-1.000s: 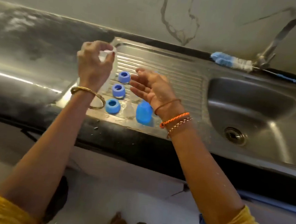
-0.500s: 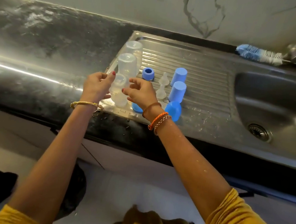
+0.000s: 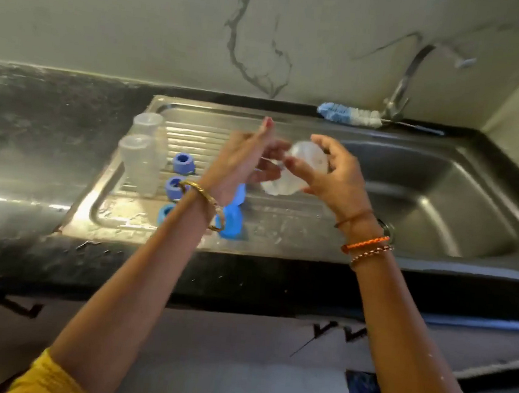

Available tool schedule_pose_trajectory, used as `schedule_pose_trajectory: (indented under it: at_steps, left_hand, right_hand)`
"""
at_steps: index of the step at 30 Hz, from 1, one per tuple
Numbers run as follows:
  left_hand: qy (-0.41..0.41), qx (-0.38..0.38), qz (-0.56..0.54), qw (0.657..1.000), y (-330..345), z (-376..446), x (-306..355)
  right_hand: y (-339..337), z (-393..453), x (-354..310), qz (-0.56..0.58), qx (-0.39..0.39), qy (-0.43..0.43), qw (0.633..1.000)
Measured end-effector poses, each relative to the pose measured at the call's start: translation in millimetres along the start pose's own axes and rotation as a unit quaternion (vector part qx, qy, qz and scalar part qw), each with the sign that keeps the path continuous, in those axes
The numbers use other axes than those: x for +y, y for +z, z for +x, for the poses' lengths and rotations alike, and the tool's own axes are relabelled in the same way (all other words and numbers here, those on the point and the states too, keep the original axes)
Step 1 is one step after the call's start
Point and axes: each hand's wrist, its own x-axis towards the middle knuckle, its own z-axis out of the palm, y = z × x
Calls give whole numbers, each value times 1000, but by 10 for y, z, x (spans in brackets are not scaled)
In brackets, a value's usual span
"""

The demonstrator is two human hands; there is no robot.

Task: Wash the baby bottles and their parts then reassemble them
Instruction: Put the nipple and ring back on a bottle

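Note:
My right hand grips a clear baby bottle, tilted, above the drainboard. My left hand meets the bottle's left end with curled fingers, index finger pointing up; what it pinches there is blurred. Two more clear bottles stand upside down at the drainboard's left. Three blue screw rings lie in a row beside them, the nearest ones partly behind my left wrist. A blue cap shows under my left wrist. The teats are hidden.
A blue-and-white bottle brush lies on the sink's back rim by the tap. The steel basin is to the right. Wet black counter stretches left of the drainboard.
The clear bottle went from the drainboard's left side up and to the right, now held in the air mostly by my right hand. The camera view shifted too.

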Motion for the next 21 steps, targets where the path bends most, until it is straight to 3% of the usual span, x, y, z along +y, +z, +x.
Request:
schedule_pose_trajectory:
  at_steps: [4, 7, 9, 10, 11, 12, 13, 15, 16, 17, 19, 21]
  left_hand:
    - [-37, -24, -46, 998, 758, 234, -239]
    - [-88, -67, -74, 991, 1122, 324, -327]
    - [-134, -102, -146, 975, 1299, 371, -394]
    - [-152, -104, -178, 967, 1371, 397, -458]
    - [-167, -92, -185, 964, 1436, 421, -531]
    - [-181, -73, -164, 967, 1508, 448, -620]
    - [-196, -56, -131, 970, 1565, 457, -701]
    - [-225, -39, -84, 970, 1630, 463, -848]
    - [-234, -40, -83, 968, 1635, 475, -885]
    - [-242, -43, -96, 965, 1639, 486, -914]
    - [-243, -53, -113, 962, 1624, 489, -909]
    - [-206, -59, -136, 967, 1605, 503, -869]
  right_hand:
    - [-795, 19, 356, -98, 125, 56, 986]
    - [-1348, 65, 405, 128, 151, 76, 977]
    - [-1653, 100, 481, 342, 147, 39, 927]
    - [-1739, 110, 580, 397, 144, 43, 905]
    - [-1765, 136, 725, 394, 152, 83, 903]
    - [-1744, 147, 869, 318, 153, 167, 921]
    - [-1666, 140, 951, 272, 188, 258, 908]
    - [-1529, 102, 1187, 91, 307, 296, 900]
    - [-1494, 88, 1255, 84, 301, 294, 903]
    - [-1484, 80, 1281, 146, 297, 282, 901]
    - [-1409, 41, 1276, 319, 226, 282, 876]
    - [-1267, 7, 1275, 371, 138, 262, 880]
